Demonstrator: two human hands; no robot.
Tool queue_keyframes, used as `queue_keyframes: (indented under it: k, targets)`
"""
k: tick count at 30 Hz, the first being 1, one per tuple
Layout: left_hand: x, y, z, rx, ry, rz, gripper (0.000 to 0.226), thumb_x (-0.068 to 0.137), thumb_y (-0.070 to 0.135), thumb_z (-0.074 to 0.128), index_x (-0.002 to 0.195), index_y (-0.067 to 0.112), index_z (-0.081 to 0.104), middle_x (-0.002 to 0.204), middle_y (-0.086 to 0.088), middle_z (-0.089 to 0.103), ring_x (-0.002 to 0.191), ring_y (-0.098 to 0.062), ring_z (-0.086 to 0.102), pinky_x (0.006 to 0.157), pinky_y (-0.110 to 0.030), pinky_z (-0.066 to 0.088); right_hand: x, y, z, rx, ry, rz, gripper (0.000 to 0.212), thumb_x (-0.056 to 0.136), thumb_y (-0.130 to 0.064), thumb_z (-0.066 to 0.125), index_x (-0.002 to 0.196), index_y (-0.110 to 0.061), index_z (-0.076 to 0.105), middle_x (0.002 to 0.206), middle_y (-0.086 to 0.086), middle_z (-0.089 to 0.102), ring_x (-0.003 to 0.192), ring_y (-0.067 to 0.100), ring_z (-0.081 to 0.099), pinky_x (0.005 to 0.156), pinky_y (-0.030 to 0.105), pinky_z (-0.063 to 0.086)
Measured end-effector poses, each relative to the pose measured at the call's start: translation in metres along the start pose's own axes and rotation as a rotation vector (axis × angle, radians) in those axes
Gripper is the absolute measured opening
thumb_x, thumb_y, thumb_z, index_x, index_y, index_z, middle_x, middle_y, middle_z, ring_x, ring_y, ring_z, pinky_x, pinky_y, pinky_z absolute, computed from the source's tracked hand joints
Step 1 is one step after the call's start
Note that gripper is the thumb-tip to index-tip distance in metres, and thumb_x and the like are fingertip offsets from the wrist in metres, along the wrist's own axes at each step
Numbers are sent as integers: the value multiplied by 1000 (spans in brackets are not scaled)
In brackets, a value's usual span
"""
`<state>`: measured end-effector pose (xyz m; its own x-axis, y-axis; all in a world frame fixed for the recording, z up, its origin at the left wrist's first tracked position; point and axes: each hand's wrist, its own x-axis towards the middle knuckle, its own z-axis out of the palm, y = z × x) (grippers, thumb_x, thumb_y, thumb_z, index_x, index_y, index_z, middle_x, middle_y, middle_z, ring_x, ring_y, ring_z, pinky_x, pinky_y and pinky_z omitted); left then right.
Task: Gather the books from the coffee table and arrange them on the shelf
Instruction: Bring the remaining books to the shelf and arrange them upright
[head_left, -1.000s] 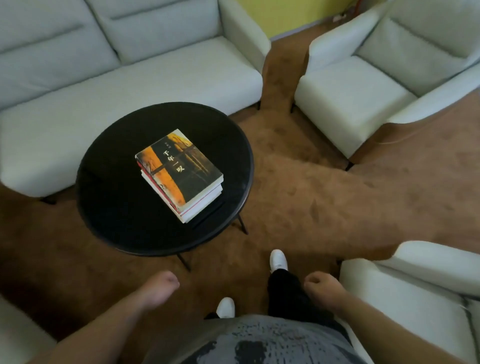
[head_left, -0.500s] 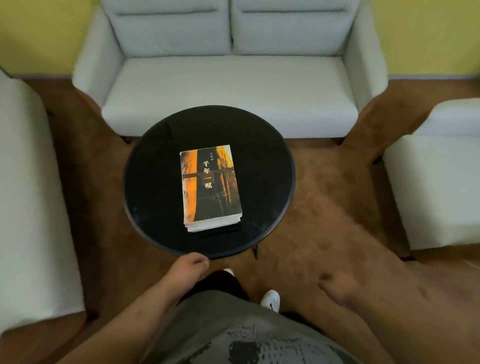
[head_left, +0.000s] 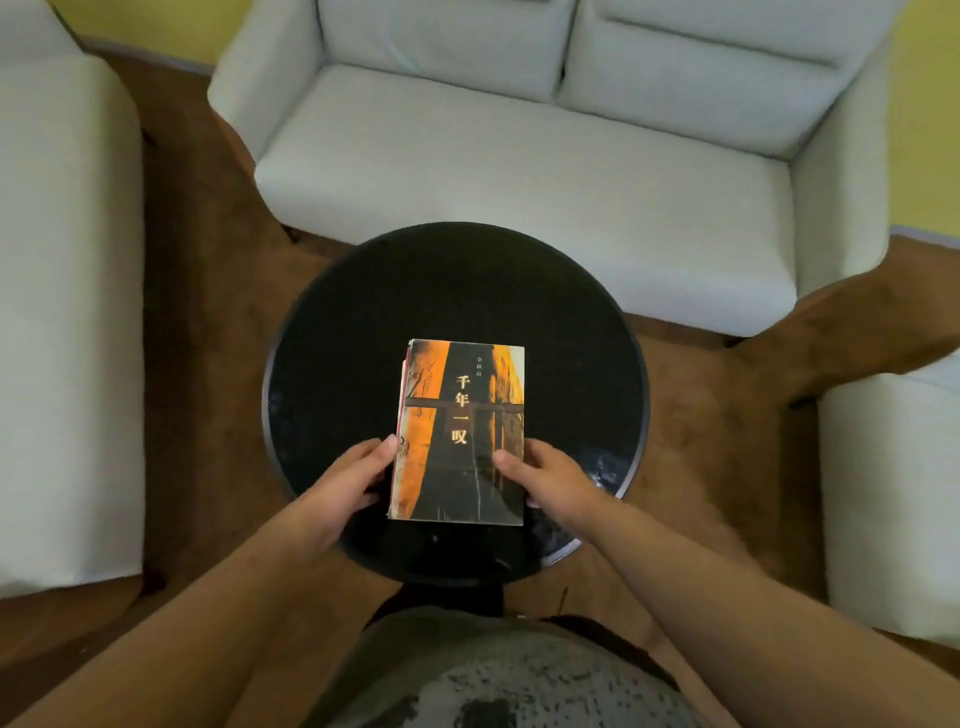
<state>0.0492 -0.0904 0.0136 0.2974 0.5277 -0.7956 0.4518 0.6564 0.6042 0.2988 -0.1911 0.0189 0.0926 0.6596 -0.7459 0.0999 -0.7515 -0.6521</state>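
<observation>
A small stack of books (head_left: 460, 415) lies on the round black coffee table (head_left: 363, 322); the top one has an orange and black cover with white characters. My left hand (head_left: 353, 475) clasps the stack's left edge near its front corner. On the opposite side, my right hand (head_left: 545, 480) grips the right edge, thumb resting on the cover. The stack's lower books show only as thin red and white edges along the left side. No shelf is in view.
A light grey two-seat sofa (head_left: 519, 156) stands just behind the table. A pale armchair (head_left: 67, 312) sits to the left and another (head_left: 893, 493) to the right. Brown carpet (head_left: 208, 322) lies between them, with narrow gaps around the table.
I have stepped close to the table. Both hands have come up from beside my body and taken hold of the book stack's two sides.
</observation>
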Motion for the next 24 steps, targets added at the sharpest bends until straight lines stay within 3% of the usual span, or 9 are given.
queue_keyframes:
  k: [3, 5, 7, 10, 12, 16, 18, 21, 24]
  targets:
    - [16, 3, 8, -39, -134, -104, 87, 66, 72, 67, 138, 27, 48, 129, 2, 62, 121, -23, 56, 103, -43, 42, 17, -17, 4, 180, -68, 76, 18, 99, -40, 61, 115, -30, 62, 110, -6, 70, 101, 11, 65, 81, 28, 51]
    - [24, -2, 12, -82, -144, -142, 92, 66, 68, 72, 143, 28, 42, 132, 1, 60, 119, -23, 56, 96, -40, 43, 24, -14, 3, 287, -121, 153, 31, 93, -38, 68, 122, -27, 63, 111, -2, 73, 105, 16, 67, 91, 34, 52]
    - [30, -11, 13, -144, -133, -174, 110, 53, 74, 78, 145, 30, 38, 136, 0, 58, 123, -26, 55, 106, -47, 39, 29, -6, 2, 319, -167, 215, 49, 80, -46, 74, 124, -28, 61, 119, 1, 73, 117, 22, 66, 111, 45, 45]
    - [28, -14, 16, -207, -136, -124, 116, 46, 76, 79, 144, 29, 41, 131, 1, 63, 119, -25, 59, 104, -47, 43, 37, 3, 2, 373, -196, 255, 67, 73, -50, 75, 133, -28, 55, 129, 4, 69, 123, 26, 62, 111, 47, 43]
    - [25, -14, 21, -230, -109, -95, 102, 56, 71, 76, 141, 27, 42, 126, 0, 65, 114, -23, 62, 94, -41, 47, 41, 5, 3, 434, -217, 265, 74, 73, -47, 76, 140, -25, 52, 130, 7, 69, 122, 28, 63, 103, 45, 50]
    - [9, -21, 47, -302, -32, -107, 57, 87, 52, 61, 132, 23, 43, 115, 2, 64, 101, -16, 62, 75, -31, 47, 40, 16, -3, 503, -216, 317, 82, 69, -47, 84, 142, -24, 53, 130, 11, 71, 122, 33, 65, 104, 51, 51]
    - [-5, -32, 64, -330, -3, -113, 49, 90, 48, 59, 129, 24, 43, 112, 3, 63, 98, -13, 61, 71, -29, 45, 30, 21, -10, 514, -234, 338, 77, 72, -44, 82, 141, -21, 54, 127, 13, 72, 117, 34, 69, 90, 47, 57]
    - [-24, -56, 88, -400, -1, -108, 84, 69, 65, 74, 134, 18, 48, 119, -1, 69, 106, -20, 67, 86, -37, 52, 10, 32, -22, 488, -265, 355, 57, 86, -38, 73, 136, -18, 57, 111, 10, 78, 100, 27, 75, 73, 37, 58]
    - [-40, -86, 110, -438, -7, -91, 94, 62, 68, 77, 138, 20, 49, 123, -2, 70, 111, -22, 68, 98, -46, 51, -9, 57, -27, 418, -279, 365, 72, 76, -45, 80, 138, -18, 56, 116, 10, 77, 108, 28, 72, 87, 40, 57]
